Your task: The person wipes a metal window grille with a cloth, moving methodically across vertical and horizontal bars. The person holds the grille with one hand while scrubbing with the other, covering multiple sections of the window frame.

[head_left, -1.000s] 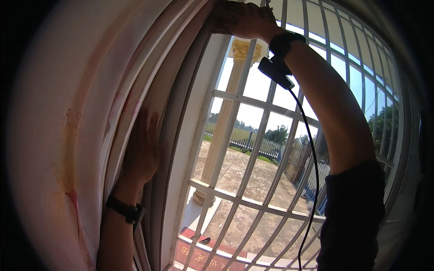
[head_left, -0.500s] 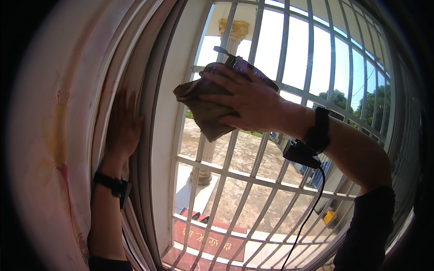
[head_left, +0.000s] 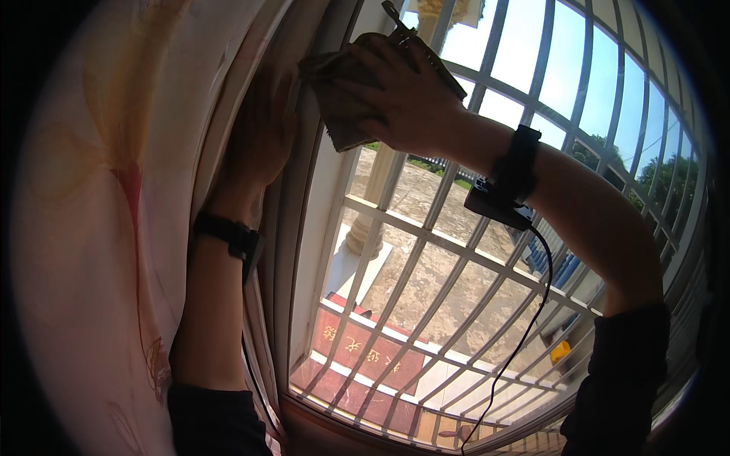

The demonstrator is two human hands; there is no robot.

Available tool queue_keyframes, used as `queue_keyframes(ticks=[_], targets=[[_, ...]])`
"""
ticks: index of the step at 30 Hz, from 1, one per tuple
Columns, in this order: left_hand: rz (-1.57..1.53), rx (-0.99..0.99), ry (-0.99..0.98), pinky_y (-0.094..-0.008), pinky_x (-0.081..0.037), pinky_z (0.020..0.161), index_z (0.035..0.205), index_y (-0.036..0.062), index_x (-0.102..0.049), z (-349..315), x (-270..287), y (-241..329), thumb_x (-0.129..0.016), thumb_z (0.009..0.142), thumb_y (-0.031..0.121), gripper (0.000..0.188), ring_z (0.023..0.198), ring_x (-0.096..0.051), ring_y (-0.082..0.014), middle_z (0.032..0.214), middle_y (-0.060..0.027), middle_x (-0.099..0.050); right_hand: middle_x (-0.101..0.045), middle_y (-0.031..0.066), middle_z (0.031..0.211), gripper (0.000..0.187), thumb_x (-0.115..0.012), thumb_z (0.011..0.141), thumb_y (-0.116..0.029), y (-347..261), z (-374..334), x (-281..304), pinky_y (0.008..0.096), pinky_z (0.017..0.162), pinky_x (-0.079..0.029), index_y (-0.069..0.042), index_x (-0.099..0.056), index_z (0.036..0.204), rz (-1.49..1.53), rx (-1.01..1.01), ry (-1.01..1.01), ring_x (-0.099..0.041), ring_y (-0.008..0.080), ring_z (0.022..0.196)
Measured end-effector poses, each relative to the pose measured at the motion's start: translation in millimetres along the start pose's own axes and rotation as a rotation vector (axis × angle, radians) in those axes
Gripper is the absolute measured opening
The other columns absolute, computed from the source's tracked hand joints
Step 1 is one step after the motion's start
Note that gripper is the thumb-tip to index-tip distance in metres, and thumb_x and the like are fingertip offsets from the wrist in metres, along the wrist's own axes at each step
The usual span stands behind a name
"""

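Right hand spread flat, fingers together, pressing a crumpled brownish-grey cleaning cloth against the glass of the window, up near the top of the view. Cloth bunched beneath the palm, its loose corner hanging just below and left of the fingers; behind the knuckles, a dark thin edge poking up, too unclear to name. Left hand just left of the cloth, open and laid flat against the pale window frame, fingers pointing up, holding nothing. One black band on each wrist: left wristband plain, right wristband carrying a small black box with one thin black cable trailing down past the forearm. Left of the left hand, a cream curtain with faded reddish pattern, pushed aside. Beyond the glass, a white metal grille of crossing bars between hands and yard. Further out, one pale stone column, a red doormat, trees under blue sky.
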State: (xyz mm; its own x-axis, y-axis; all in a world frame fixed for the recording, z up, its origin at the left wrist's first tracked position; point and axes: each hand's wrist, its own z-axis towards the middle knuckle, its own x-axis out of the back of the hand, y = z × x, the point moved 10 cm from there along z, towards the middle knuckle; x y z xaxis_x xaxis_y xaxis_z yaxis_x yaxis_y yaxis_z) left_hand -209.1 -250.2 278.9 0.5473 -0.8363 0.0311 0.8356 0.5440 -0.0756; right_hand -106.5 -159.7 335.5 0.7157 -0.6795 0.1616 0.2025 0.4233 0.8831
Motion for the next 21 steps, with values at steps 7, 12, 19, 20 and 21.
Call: queue_keyframes(ticks=[7,12,19,20,21], targets=[[0.188,-0.006,0.003,-0.0451,-0.02,0.117,0.149,0.0103,-0.027,-1,0,4,-0.045,0.097,0.02,0.055,0.142,-0.02,-0.0363,0.154,-0.0199,-0.022,-0.029,-0.0025,0.154,0.059,-0.065,0.08,-0.051,-66,-107,4,0.0489,0.118,-0.011,-0.039,-0.047,0.136,0.263,0.292,-0.107,-0.021,0.0219,0.144],[0.168,0.006,-0.029,-0.0457,-0.014,0.119,0.151,0.0151,-0.021,-1,-10,-1,-0.039,0.101,0.024,0.054,0.145,-0.014,-0.033,0.157,-0.0133,-0.016,-0.052,0.0128,0.121,0.045,-0.056,0.095,-0.027,238,-190,115,0.0333,0.08,-0.049,-0.012,-0.047,0.136,-0.26,-0.286,0.2,-0.059,0.028,0.096],[0.097,0.045,-0.056,-0.0451,-0.012,0.119,0.152,0.0138,-0.018,0,-21,-10,-0.042,0.099,0.015,0.058,0.145,-0.015,-0.034,0.157,-0.0144,-0.015,-0.036,0.0147,0.144,0.047,-0.055,0.092,-0.028,340,-200,127,0.0472,0.106,-0.027,-0.011,-0.049,0.135,-0.507,-0.639,0.391,-0.037,0.0331,0.126],[0.134,0.018,-0.03,-0.0458,-0.016,0.119,0.151,0.013,-0.02,0,-17,-5,-0.043,0.099,0.013,0.057,0.144,-0.017,-0.0346,0.156,-0.0158,-0.018,-0.034,0.015,0.147,0.047,-0.054,0.091,-0.028,307,-175,115,0.0492,0.11,-0.024,-0.011,-0.049,0.135,-0.368,-0.67,0.431,-0.034,0.0339,0.131],[0.222,0.02,-0.059,-0.0459,-0.018,0.118,0.151,0.0126,-0.021,0,-17,-6,-0.043,0.099,0.012,0.056,0.143,-0.018,-0.0348,0.155,-0.0161,-0.02,-0.031,0.0153,0.15,0.047,-0.054,0.091,-0.029,260,-146,99,0.0512,0.113,-0.021,-0.011,-0.049,0.135,-0.237,-0.615,0.463,-0.031,0.0346,0.135]])
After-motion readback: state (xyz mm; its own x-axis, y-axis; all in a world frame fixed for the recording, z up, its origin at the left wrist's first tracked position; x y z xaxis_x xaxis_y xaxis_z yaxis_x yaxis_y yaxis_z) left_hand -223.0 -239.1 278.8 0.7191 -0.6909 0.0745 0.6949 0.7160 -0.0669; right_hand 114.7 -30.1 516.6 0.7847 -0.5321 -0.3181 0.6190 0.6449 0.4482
